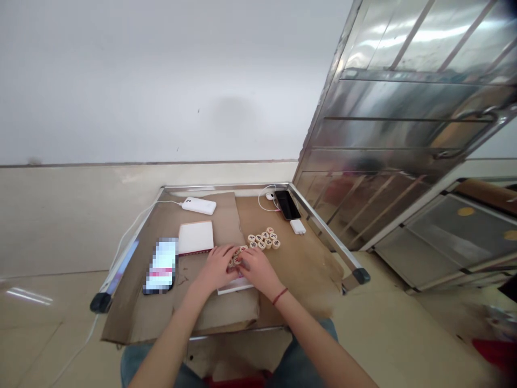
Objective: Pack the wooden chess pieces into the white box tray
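Both hands meet near the middle of the cardboard-covered table, over a shallow white-edged box. My left hand curls round a small group of round wooden Chinese chess pieces from the left. From the right, my right hand, with a red string on the wrist, closes its fingers on the same group. Fingers partly hide these pieces and the box under them. Just beyond my right hand, several more chess pieces with dark characters lie in a cluster on the cardboard.
A white box lid or tray lies left of my hands, beside a lit phone. Farther back are a white power bank with a cable, a dark phone and a white charger. A metal rail edges the table.
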The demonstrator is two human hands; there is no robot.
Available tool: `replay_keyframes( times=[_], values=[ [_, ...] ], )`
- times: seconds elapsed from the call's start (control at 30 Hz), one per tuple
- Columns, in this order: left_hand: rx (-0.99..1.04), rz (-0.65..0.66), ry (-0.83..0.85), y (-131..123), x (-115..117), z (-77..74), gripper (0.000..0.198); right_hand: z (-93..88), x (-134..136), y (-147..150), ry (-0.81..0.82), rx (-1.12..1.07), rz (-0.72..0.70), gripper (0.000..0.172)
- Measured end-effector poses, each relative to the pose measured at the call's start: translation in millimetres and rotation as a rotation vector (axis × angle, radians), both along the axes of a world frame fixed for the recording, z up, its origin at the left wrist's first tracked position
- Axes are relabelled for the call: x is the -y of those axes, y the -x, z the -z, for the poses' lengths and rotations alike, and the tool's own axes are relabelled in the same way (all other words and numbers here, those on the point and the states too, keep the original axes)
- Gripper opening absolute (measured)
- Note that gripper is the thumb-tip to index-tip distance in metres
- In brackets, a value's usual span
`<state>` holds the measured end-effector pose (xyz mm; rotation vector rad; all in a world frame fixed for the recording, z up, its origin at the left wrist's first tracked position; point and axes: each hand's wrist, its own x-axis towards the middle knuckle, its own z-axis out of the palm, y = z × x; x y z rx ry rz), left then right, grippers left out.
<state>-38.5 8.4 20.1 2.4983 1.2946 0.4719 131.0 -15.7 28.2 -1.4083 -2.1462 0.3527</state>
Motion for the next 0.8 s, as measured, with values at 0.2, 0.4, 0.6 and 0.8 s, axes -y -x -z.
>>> replay_keyframes(
  times=[0.2, 0.4, 0.6, 0.8],
  values=[
    [-0.019, -0.025, -0.014, -4, -4, 4.4, 0.054, 3.9, 9, 6, -0.017, 0.055, 0.108, 0.012],
    [-0.023, -0.047, -0.044, -8, -4, 4.0, 0.044, -2.2, 4, -4, 0.015, -0.082, 0.099, 0.017],
    [-0.015, -0.059, -0.057, -11, 1, -0.4, 0.024, -18.2, -22, -51, 0.128, -0.254, 0.419, 0.016],
    [-0.029, -0.070, -0.046, -14, 2, 0.0, 0.023, -20.9, -44, -62, 0.155, -0.144, 0.392, 0.012]
  ],
)
